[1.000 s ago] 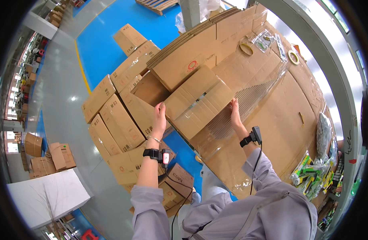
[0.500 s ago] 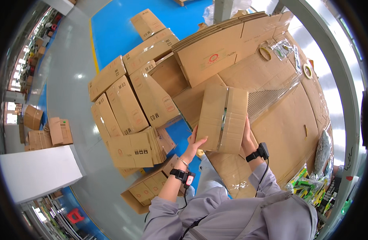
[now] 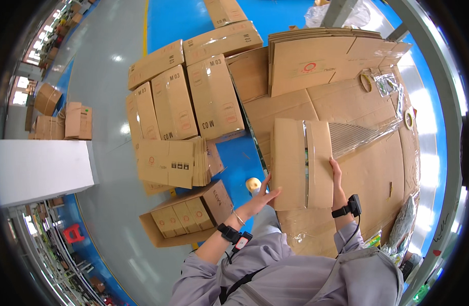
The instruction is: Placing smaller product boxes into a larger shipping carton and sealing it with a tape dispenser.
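A brown cardboard box (image 3: 289, 166) is held between my two hands above the cardboard-covered worktable (image 3: 369, 176). Its two top flaps nearly meet, and a narrow gap between them shows something dark and green inside. My left hand (image 3: 259, 200) grips the near left corner, thumb on the top and the other fingers partly hidden by the side. Along the right side, my right hand (image 3: 336, 177) presses with its fingers, their lower part out of sight. A watch-like strap device sits on each wrist.
Flat cartons (image 3: 321, 64) stand stacked at the table's back. Several sealed cartons (image 3: 214, 94) are on the floor to the left, near folded cardboard (image 3: 165, 163) and an open carton (image 3: 221, 201) of small boxes. Tape rolls (image 3: 408, 118) lie far right, beside a grey metal post (image 3: 451, 153).
My view has turned, so the floor cartons and table sit differently in the picture. Both hands still hold the box, which now appears straighter and slightly farther right.
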{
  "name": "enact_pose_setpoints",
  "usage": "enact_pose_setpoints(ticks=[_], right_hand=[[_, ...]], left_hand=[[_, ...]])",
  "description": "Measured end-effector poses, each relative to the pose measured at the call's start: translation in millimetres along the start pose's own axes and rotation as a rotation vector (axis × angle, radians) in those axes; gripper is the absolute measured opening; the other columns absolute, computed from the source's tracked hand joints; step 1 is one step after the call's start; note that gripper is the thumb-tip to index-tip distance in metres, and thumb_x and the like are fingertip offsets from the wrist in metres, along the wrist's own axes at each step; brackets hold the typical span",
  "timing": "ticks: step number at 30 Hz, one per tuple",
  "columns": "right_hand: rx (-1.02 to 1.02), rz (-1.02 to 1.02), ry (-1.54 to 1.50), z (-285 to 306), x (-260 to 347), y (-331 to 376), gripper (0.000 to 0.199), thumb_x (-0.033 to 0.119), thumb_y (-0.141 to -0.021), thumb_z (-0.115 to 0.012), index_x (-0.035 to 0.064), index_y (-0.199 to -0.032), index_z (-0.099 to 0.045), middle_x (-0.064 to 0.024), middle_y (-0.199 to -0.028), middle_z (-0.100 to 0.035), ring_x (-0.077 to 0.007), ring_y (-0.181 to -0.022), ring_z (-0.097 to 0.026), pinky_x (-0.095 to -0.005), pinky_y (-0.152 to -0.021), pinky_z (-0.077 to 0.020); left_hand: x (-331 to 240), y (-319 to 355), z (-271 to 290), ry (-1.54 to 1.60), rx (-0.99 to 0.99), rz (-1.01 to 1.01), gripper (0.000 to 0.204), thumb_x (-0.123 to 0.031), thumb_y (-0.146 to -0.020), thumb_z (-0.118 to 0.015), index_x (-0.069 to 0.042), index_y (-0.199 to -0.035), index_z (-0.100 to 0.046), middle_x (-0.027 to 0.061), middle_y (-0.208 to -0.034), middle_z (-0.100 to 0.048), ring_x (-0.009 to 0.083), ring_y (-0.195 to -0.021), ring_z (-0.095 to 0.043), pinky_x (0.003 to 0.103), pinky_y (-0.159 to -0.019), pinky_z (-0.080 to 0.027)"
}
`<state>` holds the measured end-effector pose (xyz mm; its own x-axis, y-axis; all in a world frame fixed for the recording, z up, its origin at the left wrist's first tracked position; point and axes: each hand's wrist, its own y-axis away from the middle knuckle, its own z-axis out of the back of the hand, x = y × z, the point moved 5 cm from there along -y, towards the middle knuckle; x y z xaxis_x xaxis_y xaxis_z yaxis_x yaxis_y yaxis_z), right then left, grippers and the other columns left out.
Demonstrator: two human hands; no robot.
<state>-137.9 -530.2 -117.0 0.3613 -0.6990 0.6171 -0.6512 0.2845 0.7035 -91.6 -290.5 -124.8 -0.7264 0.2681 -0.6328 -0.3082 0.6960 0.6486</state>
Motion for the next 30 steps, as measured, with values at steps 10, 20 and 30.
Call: enact_pose_setpoints(ticks=[10,20,30], right_hand=[[0.079,-0.079,-0.046,-33,-3,46,0.039,0.039,-0.091,-0.055,0.0091,-0.114,-0.058,-0.0065,-0.103,-0.063,-0.0146,-0.09,-0.061,-0.0276,-0.075,-0.051],[0.158,-0.323,0.138,-104,-113,80,0.033,0.027,-0.086,-0.06,0.0005,-0.106,-0.06,-0.0097,-0.095,-0.066,-0.0181,-0.083,-0.064,-0.0302,-0.073,-0.0541],[0.145,-0.702,0.423,-198,-333,111,0.045,0.036,-0.083,-0.063,0.002,-0.112,-0.06,-0.0102,-0.094,-0.065,-0.0188,-0.077,-0.064,-0.0318,-0.064,-0.0537]], left_hand=[[20,24,-10,0.044,-0.092,-0.141,0.098,-0.042,-0.086,-0.06,-0.011,-0.151,0.006,0.0156,-0.146,-0.03,0.0236,-0.133,-0.038,0.035,-0.106,-0.034],[76,184,50,0.237,-0.233,-0.086,0.093,-0.047,-0.087,-0.058,-0.01,-0.151,-0.002,0.0157,-0.138,-0.039,0.0222,-0.125,-0.045,0.033,-0.097,-0.041],[273,311,161,0.476,-0.129,0.207,0.077,-0.074,-0.083,-0.03,-0.018,-0.132,-0.048,0.0033,-0.096,-0.064,0.0134,-0.071,-0.06,0.022,-0.058,-0.032]])
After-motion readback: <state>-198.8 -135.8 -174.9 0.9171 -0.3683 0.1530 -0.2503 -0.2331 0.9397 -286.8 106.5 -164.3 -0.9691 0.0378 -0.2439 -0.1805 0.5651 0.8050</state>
